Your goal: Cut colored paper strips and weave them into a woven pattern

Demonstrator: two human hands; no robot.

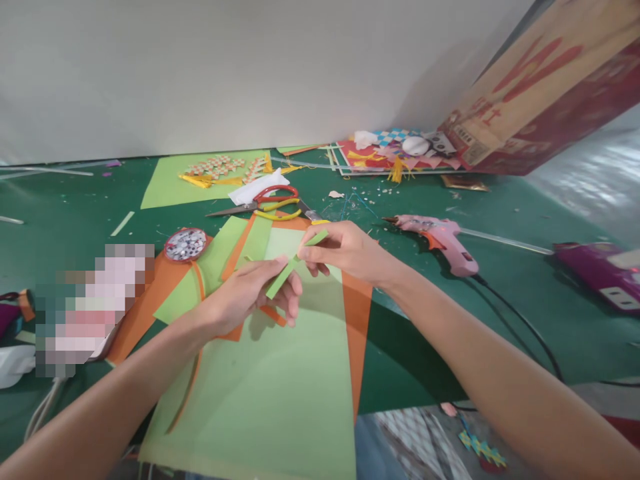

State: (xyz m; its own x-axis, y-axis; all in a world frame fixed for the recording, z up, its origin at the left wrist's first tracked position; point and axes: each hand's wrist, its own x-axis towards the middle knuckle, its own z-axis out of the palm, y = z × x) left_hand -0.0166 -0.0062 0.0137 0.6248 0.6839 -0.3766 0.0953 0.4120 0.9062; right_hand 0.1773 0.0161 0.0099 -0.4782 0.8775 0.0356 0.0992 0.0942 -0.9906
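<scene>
Both hands pinch one narrow green paper strip (287, 272) above the green table. My left hand (253, 293) grips its lower end with fingers curled; an orange strip (273, 315) pokes out under those fingers. My right hand (345, 250) pinches the upper end between thumb and forefinger. Beneath them lie a large light green paper sheet (270, 393) and orange paper sheets (357, 313).
Red-handled scissors (260, 202) and yellow-handled scissors (283, 211) lie behind the hands. A pink glue gun (443, 241) with a black cord rests to the right. A round box of googly eyes (185, 244) sits left. Paper crafts (395, 152) and a cardboard box (545, 87) stand at the back.
</scene>
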